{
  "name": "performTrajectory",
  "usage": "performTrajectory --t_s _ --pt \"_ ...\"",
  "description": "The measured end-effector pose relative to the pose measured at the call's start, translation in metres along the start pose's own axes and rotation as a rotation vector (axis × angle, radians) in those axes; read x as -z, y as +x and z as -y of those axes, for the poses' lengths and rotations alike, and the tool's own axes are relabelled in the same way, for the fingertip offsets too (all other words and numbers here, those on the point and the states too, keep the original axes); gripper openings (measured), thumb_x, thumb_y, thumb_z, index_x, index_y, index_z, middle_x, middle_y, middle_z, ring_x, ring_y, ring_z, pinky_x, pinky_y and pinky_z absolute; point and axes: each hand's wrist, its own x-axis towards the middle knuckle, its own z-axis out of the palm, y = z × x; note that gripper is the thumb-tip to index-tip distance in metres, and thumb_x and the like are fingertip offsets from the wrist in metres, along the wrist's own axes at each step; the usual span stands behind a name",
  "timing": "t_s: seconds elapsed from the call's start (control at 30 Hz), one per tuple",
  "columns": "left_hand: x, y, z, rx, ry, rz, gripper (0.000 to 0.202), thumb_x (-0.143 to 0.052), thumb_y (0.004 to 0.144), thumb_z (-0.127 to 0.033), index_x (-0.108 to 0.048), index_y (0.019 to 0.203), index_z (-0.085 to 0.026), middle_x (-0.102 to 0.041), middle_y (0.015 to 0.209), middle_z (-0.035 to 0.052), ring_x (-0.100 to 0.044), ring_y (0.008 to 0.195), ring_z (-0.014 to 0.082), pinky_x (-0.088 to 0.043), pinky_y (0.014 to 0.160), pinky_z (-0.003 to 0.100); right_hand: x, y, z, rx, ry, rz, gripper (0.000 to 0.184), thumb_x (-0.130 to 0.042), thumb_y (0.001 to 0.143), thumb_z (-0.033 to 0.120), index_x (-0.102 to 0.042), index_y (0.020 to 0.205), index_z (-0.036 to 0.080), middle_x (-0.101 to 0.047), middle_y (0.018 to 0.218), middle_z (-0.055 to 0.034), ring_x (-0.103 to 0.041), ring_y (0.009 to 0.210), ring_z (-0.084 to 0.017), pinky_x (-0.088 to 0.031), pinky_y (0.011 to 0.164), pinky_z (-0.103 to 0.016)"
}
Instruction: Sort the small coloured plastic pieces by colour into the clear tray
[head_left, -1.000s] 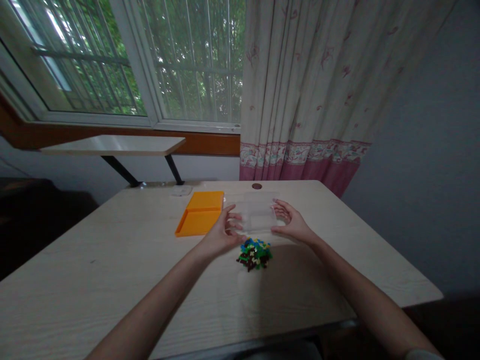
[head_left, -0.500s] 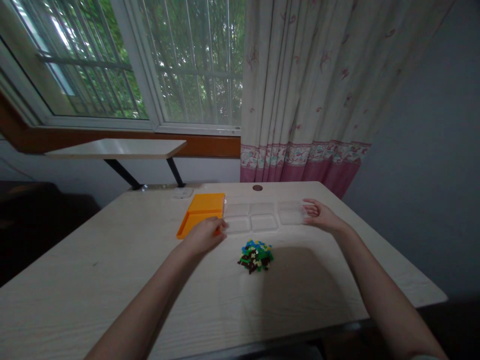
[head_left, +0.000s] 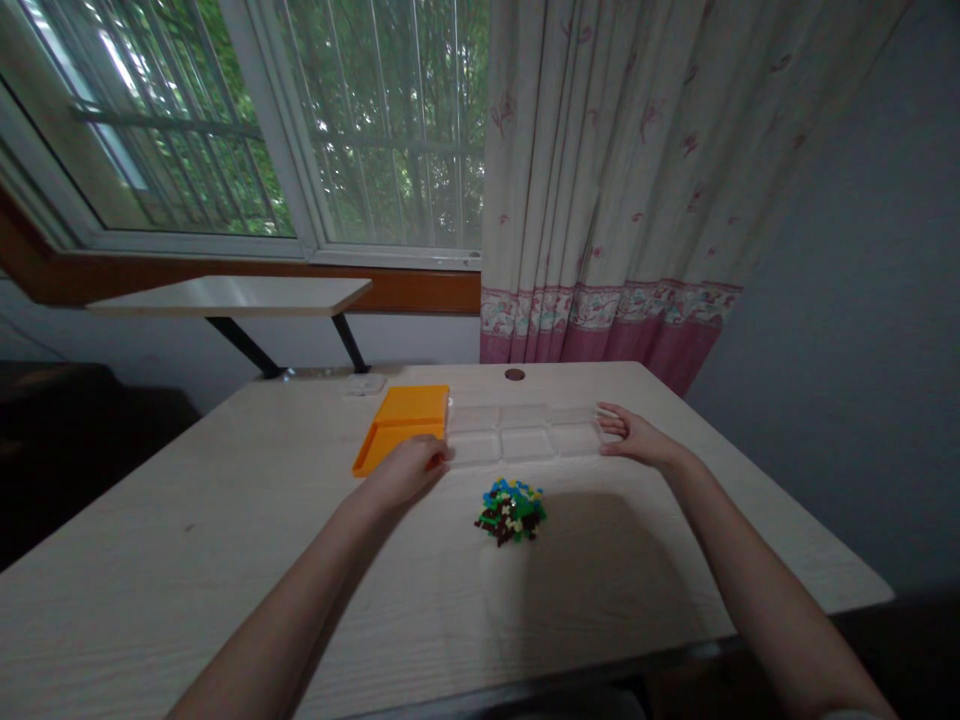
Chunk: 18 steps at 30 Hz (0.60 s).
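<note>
A clear plastic tray [head_left: 525, 432] with several shallow compartments lies flat on the pale wooden table [head_left: 225, 540]. My left hand [head_left: 405, 468] rests with curled fingers at its left end, beside the orange tray [head_left: 401, 425]. My right hand [head_left: 637, 438] touches the clear tray's right end with its fingers stretched out. In front of the tray, between my arms, sits a small heap of coloured building pieces [head_left: 511, 510] in blue, green, brown and white.
A small white object [head_left: 365, 384] lies at the table's far edge, near a round cable hole [head_left: 514, 375]. A narrow shelf [head_left: 225, 295] on black brackets stands under the window. A patterned curtain [head_left: 622, 180] hangs behind the table.
The clear tray was a compact stack between both hands a second ago; now it lies spread out in a row. My hands have moved apart to its two ends.
</note>
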Motion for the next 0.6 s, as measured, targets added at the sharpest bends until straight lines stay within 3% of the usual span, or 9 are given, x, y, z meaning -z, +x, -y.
performTrajectory --t_s 0.23,0.6 --pt "-0.001 0.001 0.002 0.003 -0.015 0.018 0.017 -0.049 0.076 -0.028 -0.061 0.079 -0.017 -0.062 0.077 0.0051 -0.055 0.072 0.0176 -0.037 0.065 0.025 -0.004 -0.003 0.005 0.048 -0.091 0.021 0.096 -0.077 0.054 0.032 -0.026 0.135 0.02 -0.055 0.116 -0.0147 -0.043 0.119 -0.024 -0.041 0.093 -0.042" --pt "0.007 -0.003 0.01 0.074 -0.046 0.087 0.017 -0.051 0.074 -0.031 -0.06 0.074 -0.017 -0.061 0.071 0.0034 -0.054 0.064 0.015 -0.034 0.057 0.022 -0.014 -0.001 0.011 0.099 -0.167 0.041 0.089 -0.075 0.06 0.031 -0.027 0.134 0.021 -0.043 0.131 -0.0154 -0.039 0.123 -0.024 -0.041 0.094 -0.041"
